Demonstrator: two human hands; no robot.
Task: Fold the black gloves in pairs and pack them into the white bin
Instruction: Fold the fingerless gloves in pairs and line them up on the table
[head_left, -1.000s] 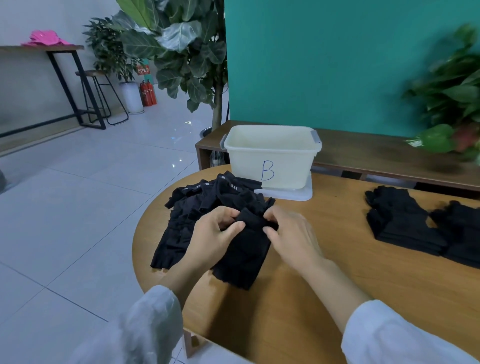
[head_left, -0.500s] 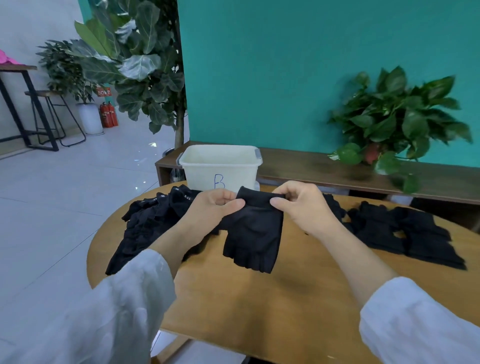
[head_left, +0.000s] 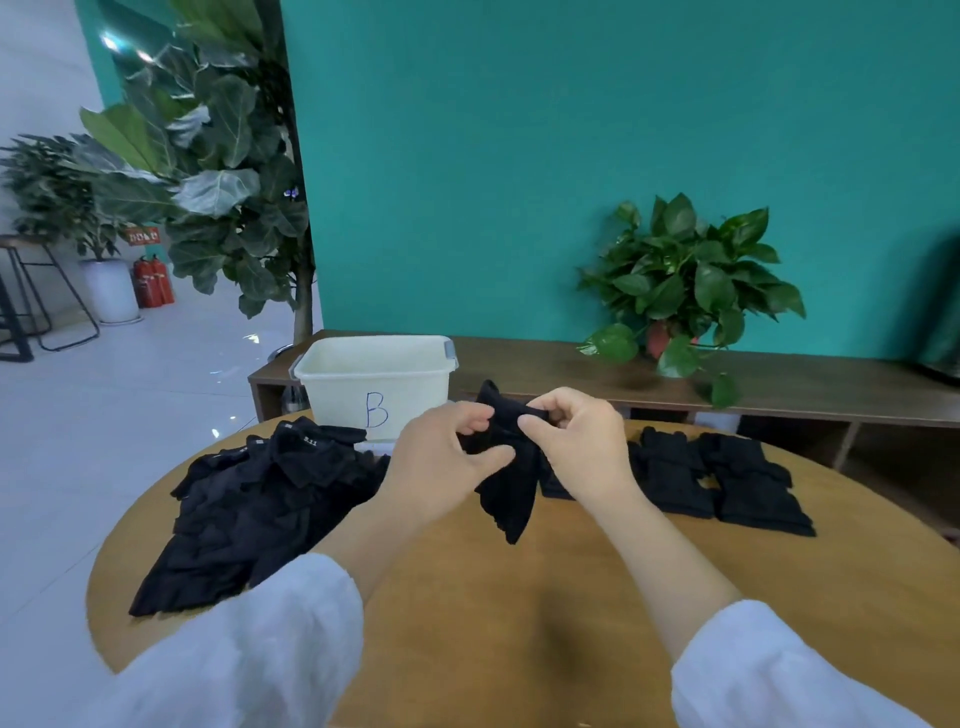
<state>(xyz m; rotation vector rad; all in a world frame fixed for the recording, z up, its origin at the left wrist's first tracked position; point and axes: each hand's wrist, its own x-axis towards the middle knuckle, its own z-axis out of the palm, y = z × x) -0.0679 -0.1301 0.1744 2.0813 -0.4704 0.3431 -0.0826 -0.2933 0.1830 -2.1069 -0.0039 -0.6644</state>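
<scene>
Head view: the left hand (head_left: 441, 460) and right hand (head_left: 579, 447) both pinch one black glove (head_left: 506, 483), held up off the round tabletop (head_left: 519, 623) so its lower end dangles. At ten o'clock from it lies a loose heap of gloves (head_left: 260, 504); at three o'clock, folded stacks (head_left: 717, 483). The white bin (head_left: 374, 382) (marked with a blue B) stands at eleven o'clock, on the tabletop's far edge.
</scene>
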